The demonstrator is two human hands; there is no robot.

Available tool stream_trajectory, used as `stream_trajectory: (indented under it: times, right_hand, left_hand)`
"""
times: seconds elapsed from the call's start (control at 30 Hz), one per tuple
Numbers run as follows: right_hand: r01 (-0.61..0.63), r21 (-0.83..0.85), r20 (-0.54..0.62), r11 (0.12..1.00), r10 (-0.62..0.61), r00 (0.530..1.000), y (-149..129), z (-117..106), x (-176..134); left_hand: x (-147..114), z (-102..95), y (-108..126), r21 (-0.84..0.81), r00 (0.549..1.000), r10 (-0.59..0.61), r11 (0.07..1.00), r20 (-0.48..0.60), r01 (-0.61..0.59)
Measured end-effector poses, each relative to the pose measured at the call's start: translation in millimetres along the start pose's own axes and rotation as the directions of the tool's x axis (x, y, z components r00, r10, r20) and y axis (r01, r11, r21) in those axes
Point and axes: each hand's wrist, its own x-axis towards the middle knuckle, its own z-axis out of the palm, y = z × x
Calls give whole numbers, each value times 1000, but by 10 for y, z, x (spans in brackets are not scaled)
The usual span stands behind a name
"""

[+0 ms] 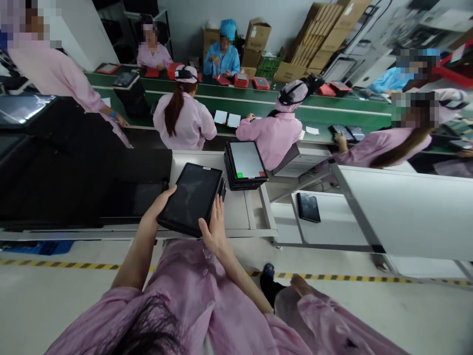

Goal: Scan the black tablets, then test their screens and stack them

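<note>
A: Where do we find the tablet that our hands are on?
B: Our black tablet (192, 197), its screen dark, is just left of the lit-topped stack (246, 160) and slightly nearer to us. More black edges show beneath its right side.
A: And how do our hands stand?
B: Our left hand (155, 207) grips the tablet's left edge, thumb against the rim; its other fingers are hidden from us. Our right hand (215, 229) holds the opposite side, fingers nearly straight along it and thumb set apart near the close corner, so we have the tablet between both hands.
A: Do we see it raised or resting?
B: We cannot tell. The white worktop (236, 214) runs under the lit-topped stack and extends left of it.
A: What else do we see around that stack?
B: To its right, and lower, a dark tablet (308, 207) lies on a pale shelf (336, 222). Beyond the stack, two co-workers in pink, one (185, 118) to its left and another (273, 133) just behind it, sit at a green bench (318, 117), two lit screens (220, 117) between them.
A: And nearer to us than the stack?
B: Striped tape (314, 277) crosses the floor.
</note>
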Motion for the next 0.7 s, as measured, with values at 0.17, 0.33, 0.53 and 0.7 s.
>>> stream_trajectory:
  times: [0.17,0.33,0.53,0.7]
  right_hand:
    - [71,45,-9,996,-70,997,-483,-109,41]
    - [164,79,-1,983,-165,986,-695,-54,71]
    - [96,122,34,988,-101,994,-621,-28,56]
    - [66,163,131,984,-88,988,-611,81,37]
  left_hand:
    - [5,-39,40,94,982,108,991,-152,-95]
    - [-72,-201,81,93,948,146,988,-284,-124]
    - [-188,-156,95,136,932,143,985,-334,-103]
    - [-320,-359,96,78,950,98,994,-295,-78]
